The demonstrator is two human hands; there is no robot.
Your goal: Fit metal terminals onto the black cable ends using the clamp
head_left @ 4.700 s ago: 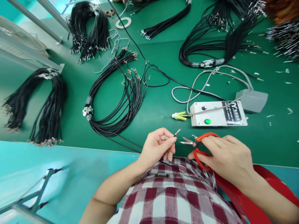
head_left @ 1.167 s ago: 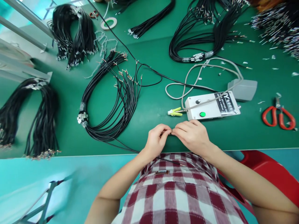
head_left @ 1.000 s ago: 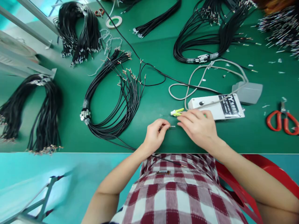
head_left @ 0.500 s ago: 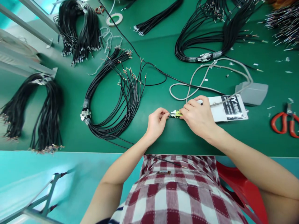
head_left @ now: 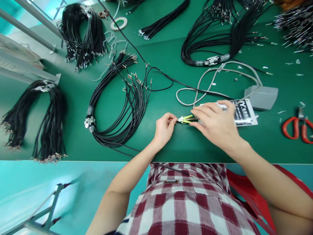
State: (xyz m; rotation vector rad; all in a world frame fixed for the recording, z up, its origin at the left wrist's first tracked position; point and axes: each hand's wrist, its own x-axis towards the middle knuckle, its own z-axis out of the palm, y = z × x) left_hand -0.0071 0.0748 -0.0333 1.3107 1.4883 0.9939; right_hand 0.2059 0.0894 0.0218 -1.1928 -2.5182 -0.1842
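Observation:
Near the table's front, my left hand (head_left: 165, 129) is closed in a pinch on what looks like a thin black cable end, mostly hidden by the fingertips. The pale tip of a small plier-like tool with yellow-green handles (head_left: 185, 119) meets those fingertips. My right hand (head_left: 215, 125) is around the handle ends, thumb below and fingers above, and the handles are spread. Under and behind that hand lies a white card with a black printed panel (head_left: 245, 112). A looped bundle of black cables (head_left: 117, 133) with bare copper ends lies to the left.
Orange-handled cutters (head_left: 297, 125) lie at the right. A grey cable (head_left: 205, 93) loops beside a grey block (head_left: 262, 97). More black cable bundles (head_left: 94, 39) and a roll of tape (head_left: 119, 23) are farther back. Small scraps (head_left: 297, 61) are scattered on the green table (head_left: 158, 150).
My right hand has loosened and moved slightly right, its fingers straightening, and the tool's handles have spread apart. My left hand keeps its pinch. The whole view has shifted slightly.

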